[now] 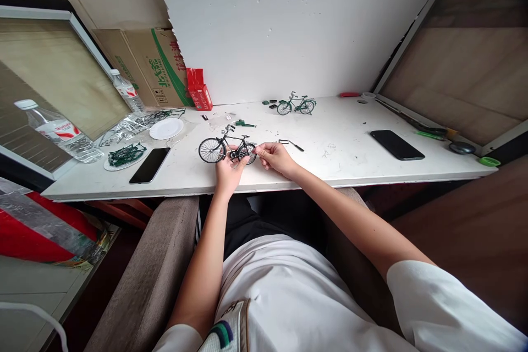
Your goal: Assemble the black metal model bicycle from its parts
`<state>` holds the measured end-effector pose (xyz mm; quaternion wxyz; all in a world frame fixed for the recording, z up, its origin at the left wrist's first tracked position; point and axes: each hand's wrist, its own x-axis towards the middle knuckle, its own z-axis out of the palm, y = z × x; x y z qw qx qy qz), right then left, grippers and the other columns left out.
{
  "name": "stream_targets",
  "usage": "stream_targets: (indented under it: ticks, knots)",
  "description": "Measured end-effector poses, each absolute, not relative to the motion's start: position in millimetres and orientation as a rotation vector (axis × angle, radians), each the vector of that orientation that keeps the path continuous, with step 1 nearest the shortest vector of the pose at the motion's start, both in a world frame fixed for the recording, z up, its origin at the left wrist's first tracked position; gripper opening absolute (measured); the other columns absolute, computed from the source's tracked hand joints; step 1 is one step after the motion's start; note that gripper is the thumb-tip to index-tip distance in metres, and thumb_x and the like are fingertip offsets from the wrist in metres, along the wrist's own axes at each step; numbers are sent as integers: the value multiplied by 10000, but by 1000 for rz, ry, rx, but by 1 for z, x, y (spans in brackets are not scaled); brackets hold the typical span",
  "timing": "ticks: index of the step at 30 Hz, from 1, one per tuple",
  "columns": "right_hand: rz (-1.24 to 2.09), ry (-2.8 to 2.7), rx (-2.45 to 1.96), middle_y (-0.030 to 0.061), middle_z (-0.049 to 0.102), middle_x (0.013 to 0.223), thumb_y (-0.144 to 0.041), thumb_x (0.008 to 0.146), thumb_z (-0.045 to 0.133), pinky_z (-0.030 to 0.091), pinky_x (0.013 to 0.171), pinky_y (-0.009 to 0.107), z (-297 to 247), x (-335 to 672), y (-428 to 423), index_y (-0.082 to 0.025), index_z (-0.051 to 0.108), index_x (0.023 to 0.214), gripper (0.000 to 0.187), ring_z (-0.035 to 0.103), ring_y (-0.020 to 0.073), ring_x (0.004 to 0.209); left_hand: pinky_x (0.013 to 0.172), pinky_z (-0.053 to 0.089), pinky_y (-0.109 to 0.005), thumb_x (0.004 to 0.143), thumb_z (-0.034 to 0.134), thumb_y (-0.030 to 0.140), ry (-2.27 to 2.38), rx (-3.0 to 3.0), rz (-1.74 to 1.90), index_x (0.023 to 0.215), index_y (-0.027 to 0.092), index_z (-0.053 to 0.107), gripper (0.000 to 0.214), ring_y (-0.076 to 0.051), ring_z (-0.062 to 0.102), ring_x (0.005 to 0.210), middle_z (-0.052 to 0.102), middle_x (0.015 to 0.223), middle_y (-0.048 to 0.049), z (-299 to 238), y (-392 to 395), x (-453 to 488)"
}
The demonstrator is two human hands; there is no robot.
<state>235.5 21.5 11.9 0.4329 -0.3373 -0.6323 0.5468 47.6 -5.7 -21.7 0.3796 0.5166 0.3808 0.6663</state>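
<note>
A small black model bicycle point(212, 150) stands upright near the front of the white table, its handlebar to the left. My left hand point(231, 170) is closed around its lower middle, by the pedals. At the rear wheel, my right hand point(275, 157) pinches with thumb and forefinger; whether a tiny part sits between the fingertips is hidden. Just behind my right hand lie a thin dark part point(296, 146) and a small bracket-like piece point(284, 141). Farther back, a finished-looking green model bicycle point(295, 104) stands on its own.
Left on the table point(330, 168) are a phone point(149, 165), a plate of green parts point(126, 156), a white plate point(166, 128), and water bottles point(61, 131). A red box point(199, 91) stands behind. Another phone point(396, 144) and a black mouse-like object point(462, 147) lie right.
</note>
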Motion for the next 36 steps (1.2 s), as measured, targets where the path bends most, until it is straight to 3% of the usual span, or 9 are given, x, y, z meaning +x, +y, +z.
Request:
stream_targets:
  ticks: [5, 11, 18, 26, 29, 36]
  knots:
    - [1349, -1607, -818, -44, 589, 572, -702, 774, 836, 430, 515, 246, 12, 237, 20, -162, 723, 944, 577, 507, 99, 481, 1002, 616, -426, 770, 897, 319, 977, 1334, 1701, 1163, 190, 583, 520, -241, 785, 1018, 758, 1180, -140, -23, -6, 47]
    - [1387, -1592, -844, 21, 696, 675, -700, 759, 841, 334, 482, 225, 16, 238, 18, -147, 721, 998, 614, 580, 119, 570, 995, 617, -418, 761, 900, 316, 987, 1333, 1713, 1160, 187, 585, 524, -241, 784, 1022, 746, 1188, -142, -23, -5, 47]
    - [1267, -1612, -812, 56, 722, 850, -642, 741, 871, 422, 565, 237, 15, 235, 18, -155, 711, 958, 556, 638, 152, 757, 990, 609, -411, 773, 886, 352, 1002, 1373, 1681, 1155, 184, 599, 507, -241, 772, 1039, 739, 1187, -139, -29, -1, 47]
    - [1155, -1525, -785, -2, 706, 804, -597, 721, 903, 542, 706, 282, 8, 231, 19, -245, 452, 891, 597, 689, 163, 783, 955, 603, -365, 790, 865, 346, 1080, 1506, 1705, 1137, 178, 616, 459, -233, 745, 1063, 704, 1203, -133, -26, -5, 51]
    - [1159, -1520, -775, -20, 714, 784, -592, 736, 901, 563, 739, 302, 6, 231, 20, -254, 443, 935, 604, 706, 164, 749, 952, 609, -367, 810, 846, 339, 1113, 1560, 1698, 1153, 174, 609, 448, -224, 741, 1046, 703, 1204, -132, -27, -5, 50]
    - [1262, -1459, -828, -31, 743, 755, -584, 676, 944, 506, 584, 250, 6, 233, 21, -272, 411, 1016, 705, 720, 182, 676, 995, 607, -410, 826, 825, 310, 1129, 1608, 1711, 1136, 183, 603, 402, -229, 732, 1059, 692, 1177, -116, -29, -5, 51]
